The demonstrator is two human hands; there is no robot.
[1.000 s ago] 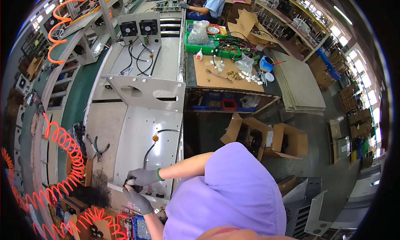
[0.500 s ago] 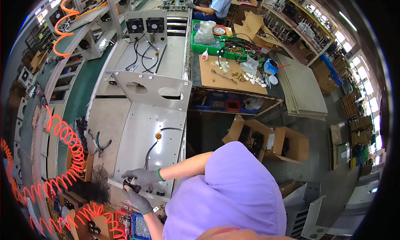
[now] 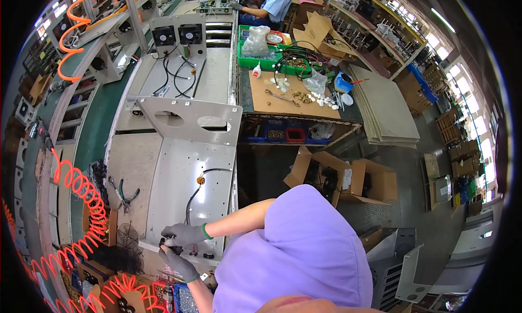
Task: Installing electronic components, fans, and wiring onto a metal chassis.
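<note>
Both my gloved hands meet at the near left corner of a grey sheet-metal chassis (image 3: 187, 161) with a raised, round-holed panel. My right hand (image 3: 186, 234) reaches over the chassis floor, its fingers closed at the rim. From below, my left hand (image 3: 180, 265) comes up to the same corner, fingers bent together. A small dark part (image 3: 164, 241) shows between the fingertips; its kind is mostly hidden. A black cable (image 3: 188, 208) with a copper-coloured ring core (image 3: 200, 180) lies in the chassis. Beside my right wrist, black round fittings (image 3: 208, 255) sit along the near edge.
Pliers (image 3: 126, 199) and a black wire fan guard (image 3: 128, 239) lie left of the chassis. Coiled orange air hoses (image 3: 81, 191) hang at the left. Another chassis with two fans (image 3: 190, 34) stands farther back. Right of it is a bench with green bins (image 3: 296, 68). A co-worker (image 3: 277, 6) sits beyond.
The whole view has shifted slightly, moving the scene leftward. My hands stay at the same chassis corner, with the fingertips drawn closer together and less of the dark part showing.
</note>
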